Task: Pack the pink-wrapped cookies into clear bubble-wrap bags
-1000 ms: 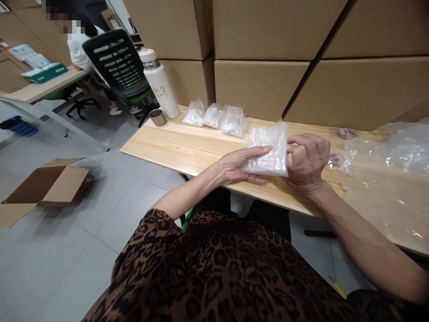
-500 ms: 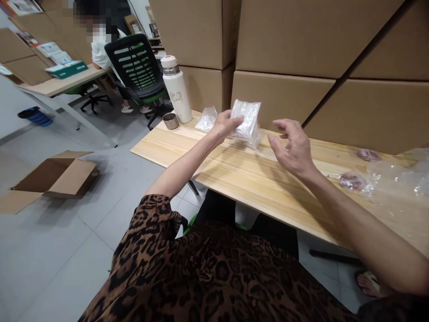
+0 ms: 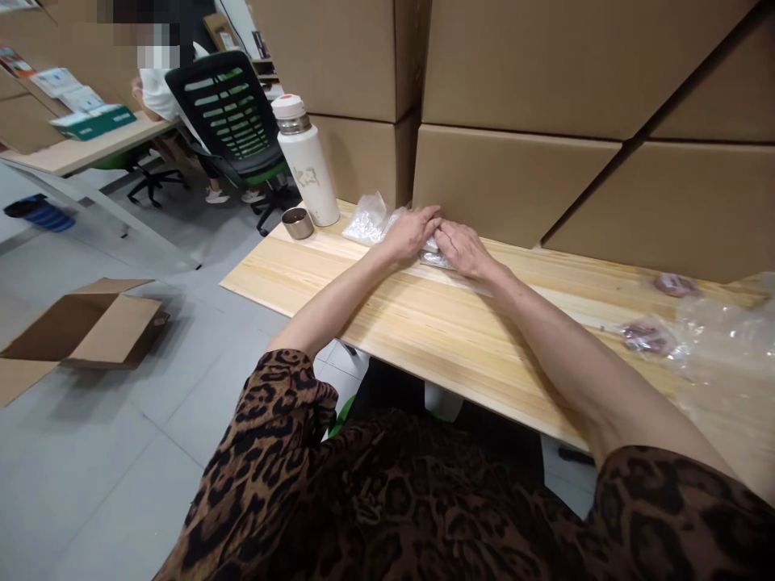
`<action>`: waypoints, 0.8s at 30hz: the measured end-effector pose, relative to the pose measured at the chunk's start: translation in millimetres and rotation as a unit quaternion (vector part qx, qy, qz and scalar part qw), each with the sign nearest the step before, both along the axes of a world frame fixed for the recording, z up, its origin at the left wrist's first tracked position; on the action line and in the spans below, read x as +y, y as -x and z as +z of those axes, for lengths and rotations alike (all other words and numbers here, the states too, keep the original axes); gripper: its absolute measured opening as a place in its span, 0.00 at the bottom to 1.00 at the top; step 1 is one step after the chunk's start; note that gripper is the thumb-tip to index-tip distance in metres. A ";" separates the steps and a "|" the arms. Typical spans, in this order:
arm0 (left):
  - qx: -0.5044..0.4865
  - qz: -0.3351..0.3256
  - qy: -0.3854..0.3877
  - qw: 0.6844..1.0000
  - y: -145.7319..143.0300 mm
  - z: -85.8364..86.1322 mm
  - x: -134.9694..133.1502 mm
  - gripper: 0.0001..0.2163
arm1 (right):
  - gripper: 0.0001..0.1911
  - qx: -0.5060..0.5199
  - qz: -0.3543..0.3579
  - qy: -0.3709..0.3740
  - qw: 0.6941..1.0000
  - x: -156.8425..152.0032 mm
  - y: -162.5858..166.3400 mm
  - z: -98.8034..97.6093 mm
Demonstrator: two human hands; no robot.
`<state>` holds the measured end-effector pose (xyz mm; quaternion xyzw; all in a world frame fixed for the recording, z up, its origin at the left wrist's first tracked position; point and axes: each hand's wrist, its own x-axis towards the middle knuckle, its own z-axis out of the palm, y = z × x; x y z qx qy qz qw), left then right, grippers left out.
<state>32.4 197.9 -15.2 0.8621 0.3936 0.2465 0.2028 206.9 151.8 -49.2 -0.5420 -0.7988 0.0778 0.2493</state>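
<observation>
My left hand [image 3: 409,234] lies flat over a clear plastic packet [image 3: 434,259] at the back of the wooden table. From the other side my right hand [image 3: 465,250] rests on the same packet, palm down with fingers stretched out. The fingertips of both hands meet on top, and most of the packet is hidden under them. Another clear plastic packet [image 3: 365,219] lies just left of my left hand. What is inside the packets is too small to make out.
A white bottle [image 3: 308,173] and a metal cup [image 3: 298,223] stand at the table's left end. Large cardboard boxes [image 3: 514,177] line the back edge. Wrapped pinkish items [image 3: 647,335] and clear plastic [image 3: 726,331] lie right. An open carton [image 3: 115,327] sits on the floor; a person [image 3: 158,97] sits beyond.
The packet my left hand held up is down on the table under both hands. My right hand has moved left from beside it onto the packet.
</observation>
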 end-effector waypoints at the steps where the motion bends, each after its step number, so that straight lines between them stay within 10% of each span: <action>1: 0.009 -0.012 -0.001 1.000 -0.5 -3.9 1.4 0.24 | 0.33 -0.002 0.001 0.010 1.000 0.4 -1.2 -1.9; 11: 0.198 -0.035 -0.115 0.973 2.7 -3.8 -6.2 0.27 | 0.29 0.018 -0.044 0.005 0.999 -28.7 -6.9 22.0; 18: 0.232 0.006 -0.076 0.970 -2.8 15.7 -13.4 0.25 | 0.32 -0.013 -0.234 -0.035 0.971 -159.8 -116.4 60.4; 24: 0.201 0.018 -0.113 0.973 -1.1 27.4 -20.0 0.22 | 0.36 -0.073 -0.416 0.044 0.905 -284.0 -198.2 47.4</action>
